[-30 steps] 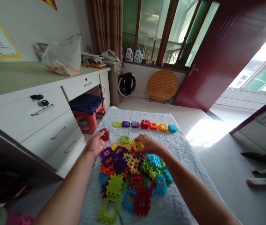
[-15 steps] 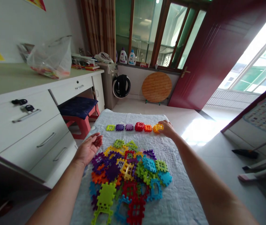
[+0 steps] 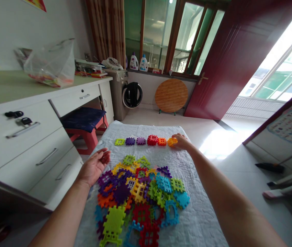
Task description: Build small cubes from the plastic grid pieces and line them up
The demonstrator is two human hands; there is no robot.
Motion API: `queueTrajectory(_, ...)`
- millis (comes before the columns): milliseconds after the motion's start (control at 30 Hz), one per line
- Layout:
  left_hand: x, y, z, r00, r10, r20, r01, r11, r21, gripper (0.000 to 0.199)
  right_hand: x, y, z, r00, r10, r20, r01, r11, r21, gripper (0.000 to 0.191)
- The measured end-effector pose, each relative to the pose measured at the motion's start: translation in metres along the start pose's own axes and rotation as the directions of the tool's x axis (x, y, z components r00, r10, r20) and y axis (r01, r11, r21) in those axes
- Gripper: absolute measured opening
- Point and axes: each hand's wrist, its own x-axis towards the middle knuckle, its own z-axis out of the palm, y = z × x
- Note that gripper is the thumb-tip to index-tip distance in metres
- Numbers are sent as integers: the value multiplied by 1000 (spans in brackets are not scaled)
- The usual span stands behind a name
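Across the far part of the cloth-covered table (image 3: 187, 168) runs a row of plastic interlocking blocks. From the left they are a lime block (image 3: 119, 141), a dark purple block (image 3: 130, 141), a light purple block (image 3: 141, 141), a red stack (image 3: 152, 140), an orange block (image 3: 161, 141) and a yellow-orange block (image 3: 172, 142). My right hand (image 3: 181, 141) has its fingers closed on the yellow-orange block at the row's right end. Palm up and fingers apart, my left hand (image 3: 95, 166) is empty beside a mixed pile of blocks (image 3: 138, 190).
A white desk with drawers (image 3: 32, 156) stands on the left, with a plastic bag (image 3: 54, 67) on top. Under it is a red stool with a dark seat (image 3: 84, 119). Farther back are a washing machine (image 3: 117, 92), a round wooden board (image 3: 171, 95) and a red door (image 3: 228, 61).
The view has shifted slightly. My right hand stays at the yellow-orange block, which looks turned a little. My left hand keeps nearly the same pose beside the pile.
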Motion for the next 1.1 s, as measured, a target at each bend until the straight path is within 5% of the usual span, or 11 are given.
queueTrajectory(400, -2, 1, 1, 1000, -9, -21, 9, 1000, -3, 17, -3, -9, -4, 1000, 6, 0, -6, 1000, 9, 55)
queueTrajectory(533, -1, 1, 1, 1000, -12, -20, 12, 1000, -8, 16, -18, -17, -12, 998, 9, -62, -5, 998, 60, 65)
queueTrajectory(633, -1, 1, 0, 1000, -15, -19, 15, 1000, -4, 16, -40, -28, -16, 989, -58, -138, 78, 986, 144, 54)
queueTrajectory(800, -2, 0, 1, 1000, -7, -9, 7, 1000, -3, 16, -88, -53, -14, 961, -277, 22, 250, 898, 362, 28)
queueTrajectory(1000, -3, 1, 1, 1000, 7, 6, -7, 1000, 17, 15, -122, -66, -22, 950, -278, 145, 218, 918, 331, 16)
queueTrajectory(1100, -2, 0, 1, 1000, 8, 6, -8, 1000, 29, 15, -131, -62, -26, 894, -330, 303, 216, 910, 353, 26)
